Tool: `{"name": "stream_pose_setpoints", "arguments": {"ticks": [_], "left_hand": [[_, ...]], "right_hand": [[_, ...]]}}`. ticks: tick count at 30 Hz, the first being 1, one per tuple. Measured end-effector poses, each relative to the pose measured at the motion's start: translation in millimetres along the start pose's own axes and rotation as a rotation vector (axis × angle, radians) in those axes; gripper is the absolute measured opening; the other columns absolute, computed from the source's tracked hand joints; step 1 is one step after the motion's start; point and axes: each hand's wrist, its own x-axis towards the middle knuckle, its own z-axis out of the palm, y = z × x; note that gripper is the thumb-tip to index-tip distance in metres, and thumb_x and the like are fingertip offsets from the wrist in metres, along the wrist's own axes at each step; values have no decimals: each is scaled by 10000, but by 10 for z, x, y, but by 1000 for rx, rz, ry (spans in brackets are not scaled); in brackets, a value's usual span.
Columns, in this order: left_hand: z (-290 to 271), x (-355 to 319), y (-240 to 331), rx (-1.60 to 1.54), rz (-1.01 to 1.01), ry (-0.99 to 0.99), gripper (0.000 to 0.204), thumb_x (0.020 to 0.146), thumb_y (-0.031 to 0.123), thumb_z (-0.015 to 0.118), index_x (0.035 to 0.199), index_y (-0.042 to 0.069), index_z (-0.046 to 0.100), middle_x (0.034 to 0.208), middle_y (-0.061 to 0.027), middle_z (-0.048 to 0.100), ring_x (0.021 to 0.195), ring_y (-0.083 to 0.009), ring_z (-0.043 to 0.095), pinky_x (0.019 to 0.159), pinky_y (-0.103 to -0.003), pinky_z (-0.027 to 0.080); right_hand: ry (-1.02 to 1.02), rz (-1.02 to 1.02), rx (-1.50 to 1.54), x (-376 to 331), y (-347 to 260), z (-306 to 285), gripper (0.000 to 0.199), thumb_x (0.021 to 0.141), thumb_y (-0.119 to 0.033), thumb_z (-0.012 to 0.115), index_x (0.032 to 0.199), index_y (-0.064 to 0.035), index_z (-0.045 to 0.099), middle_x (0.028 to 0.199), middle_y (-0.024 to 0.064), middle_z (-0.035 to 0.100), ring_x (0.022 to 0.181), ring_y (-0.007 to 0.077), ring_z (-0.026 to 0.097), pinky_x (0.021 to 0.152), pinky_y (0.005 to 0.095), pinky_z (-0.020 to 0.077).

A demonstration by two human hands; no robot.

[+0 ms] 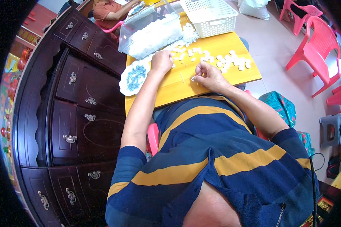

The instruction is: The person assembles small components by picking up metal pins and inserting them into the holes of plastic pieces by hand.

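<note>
My left hand (162, 62) is curled closed over the far-left part of the yellow wooden table (170, 92), beside loose white pieces; whatever its fingers hold is hidden. To the right, my right hand (211, 78) pinches a small whitish piece (193, 78) between thumb and finger, low over the tabletop. Between the hands lies a thin pale stick (182, 78). Several small round white pieces (231, 60) are scattered on the table beyond my right hand. Left of my left forearm sits a white tray (124, 84) holding many tiny blue-grey parts (136, 76).
A clear plastic bin (153, 36) heaped with white pieces and a white perforated basket (216, 28) stand at the table's far side. Dark wooden drawers (79, 94) border the left. Pink plastic chairs (314, 49) stand right. Another person's arm (117, 14) shows at the far left.
</note>
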Motion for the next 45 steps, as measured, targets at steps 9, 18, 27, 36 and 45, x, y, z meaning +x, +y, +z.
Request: {"name": "stream_pose_setpoints", "arguments": {"ticks": [9,18,27,36,45], "left_hand": [[-437,-609,576,-1190,-146,-66,204,941,76,568,1015,-51,709,829,-60,699,708,-103,664,667,-248,552],[-263,-1153,1345,-1265,-29,-174,114,958,18,596,1022,-12,685,872,-34,683,776,-86,637,725,-238,535],[-8,-1219,1375,-1361,30,-246,58,961,-1,582,1005,-19,615,914,-27,666,790,-67,629,707,-224,537],[-79,-1184,1350,-1392,9,-285,56,974,24,597,1025,1,598,920,-27,666,798,-80,637,735,-237,559],[-54,-1149,1293,-1295,19,-270,58,916,-7,644,955,8,604,858,-8,650,782,-64,628,716,-224,548]], "right_hand": [[46,85,293,35,6,-104,199,875,-75,709,956,-79,527,760,-1,590,642,84,576,554,248,482],[283,183,905,-60,-103,2,151,890,-44,677,995,-87,577,833,15,619,655,102,600,553,229,477],[354,224,987,-85,-206,13,143,904,-34,659,1005,-99,581,913,55,662,757,134,644,633,261,542],[388,211,964,-28,-148,14,166,897,-46,681,1014,-99,576,902,54,660,756,125,655,652,258,554],[411,206,938,-43,-236,71,216,881,-33,693,1005,-90,527,837,30,608,655,93,583,551,236,494]]}}
